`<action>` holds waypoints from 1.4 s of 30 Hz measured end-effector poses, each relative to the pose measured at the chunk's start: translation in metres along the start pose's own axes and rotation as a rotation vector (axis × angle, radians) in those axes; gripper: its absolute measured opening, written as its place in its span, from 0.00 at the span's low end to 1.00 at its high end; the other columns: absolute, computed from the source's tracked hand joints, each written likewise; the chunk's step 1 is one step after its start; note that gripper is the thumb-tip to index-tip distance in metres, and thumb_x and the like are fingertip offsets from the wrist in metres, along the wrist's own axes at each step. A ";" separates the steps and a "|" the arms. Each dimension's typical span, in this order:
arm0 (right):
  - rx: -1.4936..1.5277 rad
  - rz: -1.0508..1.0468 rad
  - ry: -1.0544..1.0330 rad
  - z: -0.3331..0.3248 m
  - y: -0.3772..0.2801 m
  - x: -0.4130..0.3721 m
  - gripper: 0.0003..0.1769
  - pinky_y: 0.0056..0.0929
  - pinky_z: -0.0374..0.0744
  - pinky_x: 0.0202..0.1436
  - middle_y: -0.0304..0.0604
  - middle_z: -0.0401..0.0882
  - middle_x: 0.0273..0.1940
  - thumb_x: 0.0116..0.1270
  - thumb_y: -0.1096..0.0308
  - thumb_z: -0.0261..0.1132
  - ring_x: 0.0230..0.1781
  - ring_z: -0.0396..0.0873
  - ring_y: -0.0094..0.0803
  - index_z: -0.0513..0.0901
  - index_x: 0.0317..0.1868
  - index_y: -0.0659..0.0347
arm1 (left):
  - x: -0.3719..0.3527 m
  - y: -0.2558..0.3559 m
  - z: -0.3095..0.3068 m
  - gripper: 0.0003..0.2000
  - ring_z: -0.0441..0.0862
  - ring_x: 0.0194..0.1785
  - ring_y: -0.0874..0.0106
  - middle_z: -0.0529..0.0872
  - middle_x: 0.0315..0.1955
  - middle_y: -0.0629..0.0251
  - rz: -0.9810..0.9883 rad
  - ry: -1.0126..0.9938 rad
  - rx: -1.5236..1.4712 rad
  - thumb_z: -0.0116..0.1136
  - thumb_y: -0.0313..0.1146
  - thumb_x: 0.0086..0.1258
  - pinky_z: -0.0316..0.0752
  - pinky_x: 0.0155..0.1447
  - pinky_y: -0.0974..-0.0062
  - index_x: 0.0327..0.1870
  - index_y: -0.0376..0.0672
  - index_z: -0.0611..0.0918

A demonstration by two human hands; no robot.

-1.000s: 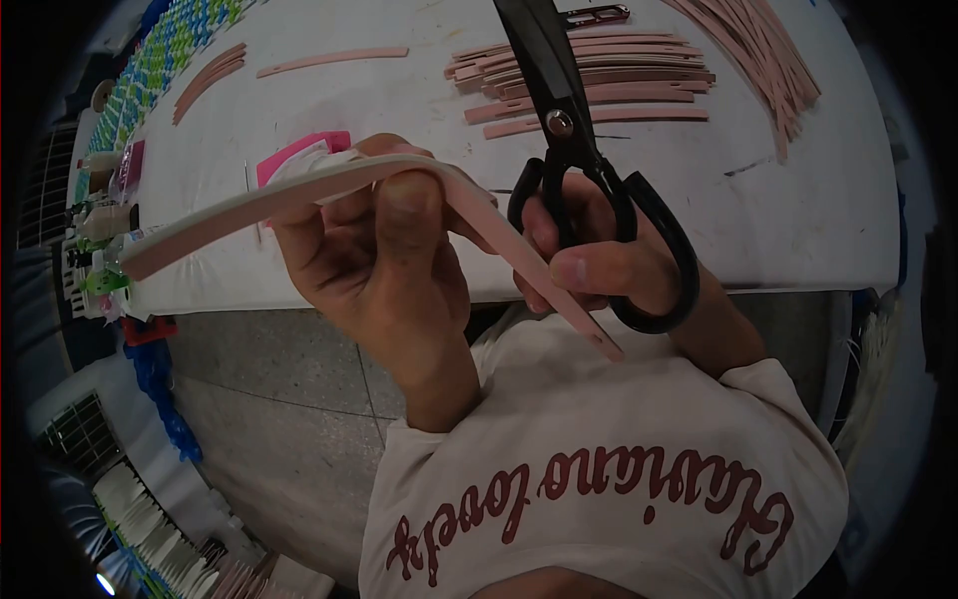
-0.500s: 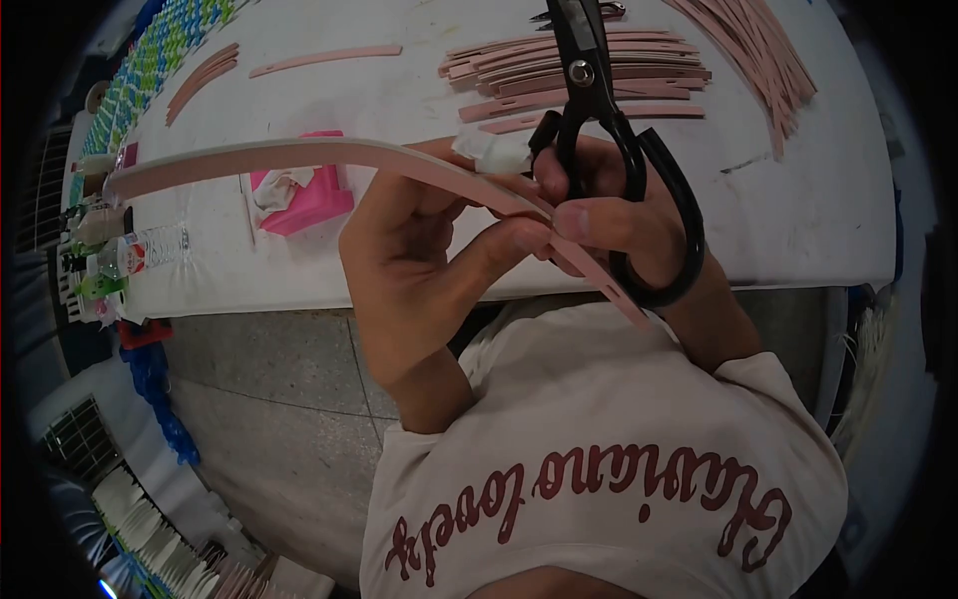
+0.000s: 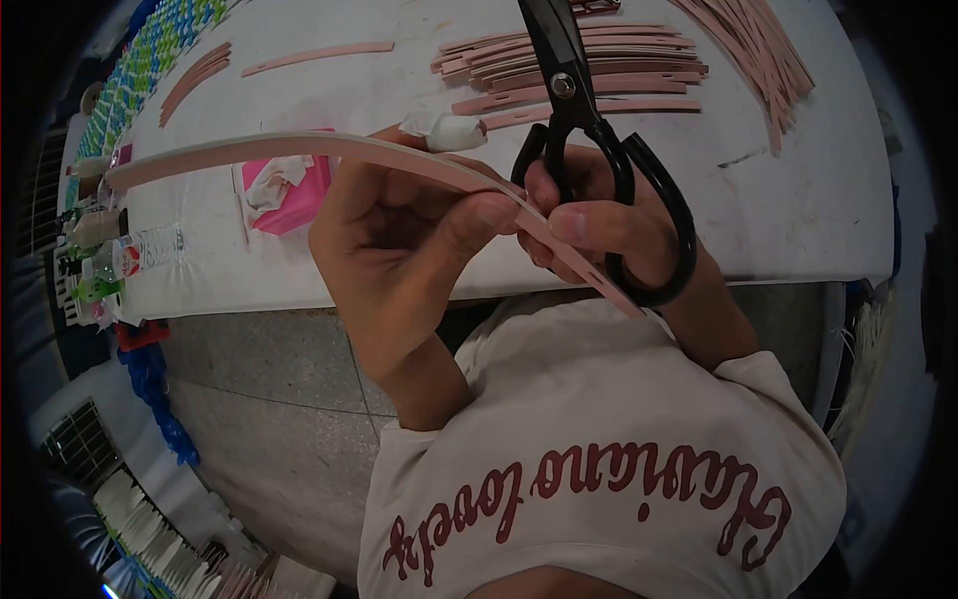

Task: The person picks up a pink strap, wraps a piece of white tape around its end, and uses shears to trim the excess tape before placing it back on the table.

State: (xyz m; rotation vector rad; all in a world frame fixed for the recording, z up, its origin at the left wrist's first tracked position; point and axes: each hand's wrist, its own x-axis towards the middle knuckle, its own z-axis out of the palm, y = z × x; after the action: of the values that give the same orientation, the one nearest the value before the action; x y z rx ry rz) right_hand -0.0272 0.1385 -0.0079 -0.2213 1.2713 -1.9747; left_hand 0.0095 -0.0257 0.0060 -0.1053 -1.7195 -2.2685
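A long pink strip (image 3: 269, 150) runs across both hands, curving from the left of the table down to a slotted end near the shirt. My left hand (image 3: 399, 240) pinches it between thumb and fingers; one of its fingertips wears a white wrapping (image 3: 444, 131). Close beside it, my right hand (image 3: 599, 215) grips the same strip between thumb and fingers. Black scissors (image 3: 562, 86) hang on that right hand by their handles, blades pointing away over the table.
Behind the scissors lies a pile of pink strips (image 3: 639, 60), with a larger bundle (image 3: 753, 60) at the right. A pink tissue box (image 3: 304, 205), a single strip (image 3: 319, 57), a few short strips (image 3: 195, 80) and a plastic bottle (image 3: 130, 257) are on the left.
My left hand has slid left along the strip, apart from my right hand. The scissors and my right hand have shifted slightly left.
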 end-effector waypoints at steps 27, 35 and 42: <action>0.077 0.091 -0.061 -0.006 0.001 -0.006 0.14 0.14 0.62 0.18 0.40 0.73 0.22 0.51 0.64 0.63 0.23 0.72 0.19 0.68 0.32 0.60 | 0.012 0.000 -0.031 0.17 0.82 0.33 0.72 0.82 0.32 0.54 0.170 0.162 -0.098 0.53 0.24 0.63 0.80 0.36 0.76 0.53 0.33 0.68; 0.092 0.113 0.029 -0.001 0.002 -0.004 0.14 0.15 0.61 0.15 0.42 0.69 0.24 0.47 0.67 0.62 0.18 0.65 0.20 0.66 0.31 0.61 | 0.013 -0.004 -0.038 0.19 0.81 0.35 0.69 0.82 0.34 0.55 0.153 0.189 -0.094 0.54 0.28 0.64 0.79 0.36 0.76 0.55 0.36 0.67; 0.238 0.214 0.028 0.001 -0.006 -0.002 0.12 0.15 0.57 0.16 0.38 0.69 0.21 0.47 0.69 0.60 0.16 0.61 0.18 0.66 0.31 0.60 | 0.018 -0.016 -0.023 0.13 0.82 0.27 0.67 0.82 0.25 0.60 0.243 -0.065 -0.218 0.61 0.30 0.59 0.55 0.62 0.72 0.40 0.38 0.71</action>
State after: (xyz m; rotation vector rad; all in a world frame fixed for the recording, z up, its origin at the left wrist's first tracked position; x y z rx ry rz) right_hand -0.0287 0.1403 -0.0023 0.0572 1.0196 -1.9260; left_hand -0.0090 -0.0468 -0.0117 -0.4145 -1.3968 -2.2809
